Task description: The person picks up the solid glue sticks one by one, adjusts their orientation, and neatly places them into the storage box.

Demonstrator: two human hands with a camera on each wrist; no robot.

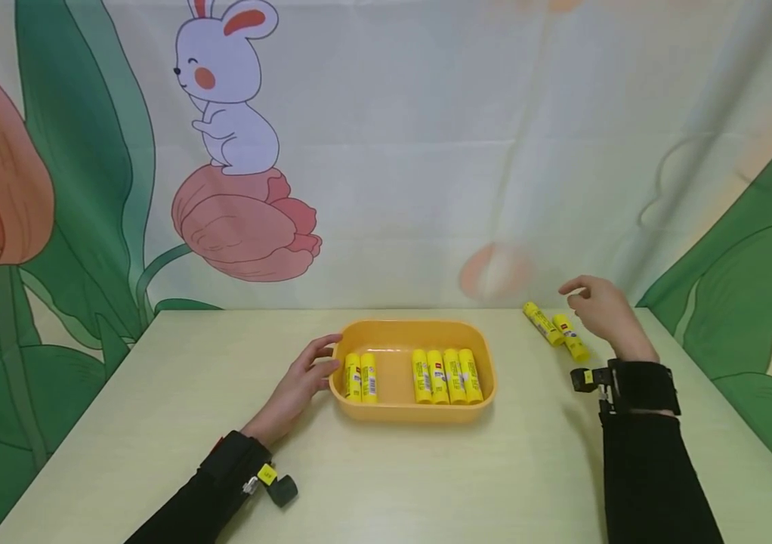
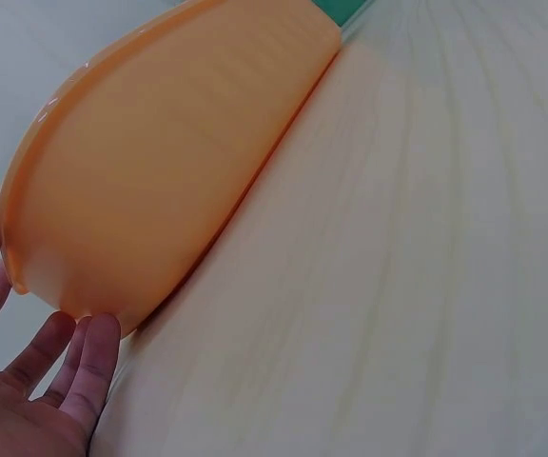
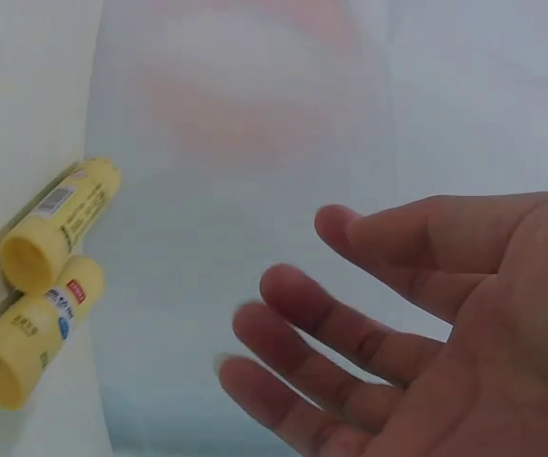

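Note:
My left hand (image 1: 301,385) is at the left end of a yellow-orange plastic tray (image 1: 393,413). In the left wrist view, its fingertips (image 2: 103,335) touch the tray's outer wall, the fingers loosely bent. Inside the tray lie yellow glue sticks: a pair (image 1: 361,378) by the left wall and several in a row (image 1: 447,376) toward the right. Off to the right, my right hand (image 1: 603,311) hovers above the table with nothing in it, fingers apart and slightly bent. Beside it lie two loose glue sticks, one (image 1: 543,324) farther left and the other (image 1: 571,338) closer to the hand.
The pale table (image 1: 413,483) ends at the back against a hanging cloth (image 1: 386,166) printed with a rabbit and tulips. Both loose glue sticks lie near that back edge. Black wrist bands with small cameras (image 1: 282,491) are strapped on both forearms.

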